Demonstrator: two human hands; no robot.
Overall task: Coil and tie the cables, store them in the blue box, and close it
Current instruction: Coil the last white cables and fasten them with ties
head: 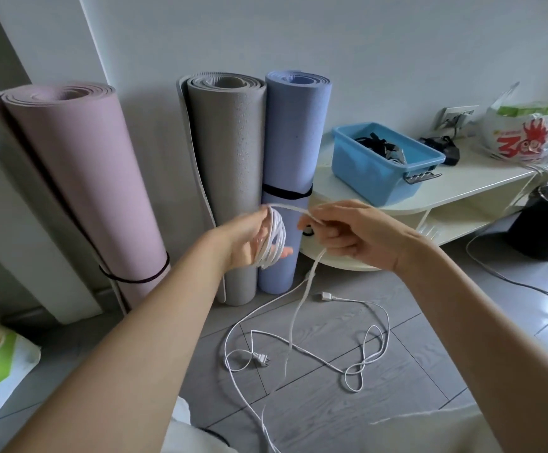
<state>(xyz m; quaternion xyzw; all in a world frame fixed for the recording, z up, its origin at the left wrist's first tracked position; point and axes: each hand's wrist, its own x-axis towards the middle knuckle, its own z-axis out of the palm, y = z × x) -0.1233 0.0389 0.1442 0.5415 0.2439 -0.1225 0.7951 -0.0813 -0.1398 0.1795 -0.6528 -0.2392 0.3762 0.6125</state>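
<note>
A white cable is wound in several loops (pixel 274 240) around the fingers of my left hand (pixel 249 238), held up in front of the rolled mats. My right hand (pixel 347 232) pinches the same cable just right of the coil, and the strand runs taut between both hands. The loose rest of the white cable (pixel 302 349) hangs down and lies in loops on the tiled floor, with a plug (pixel 262 358) and a connector end (pixel 326 296). The blue box (pixel 377 176) stands open on a low cream shelf at the right, with dark cables (pixel 380 146) inside. No lid is in view.
Three rolled mats, pink (pixel 83 191), grey (pixel 230 178) and blue (pixel 293 152), lean on the wall behind my hands. The low cream shelf (pixel 462 188) also carries a plastic bag (pixel 534 132) and a black adapter (pixel 444 147). A black bin (pixel 544 223) and more cords lie at the right.
</note>
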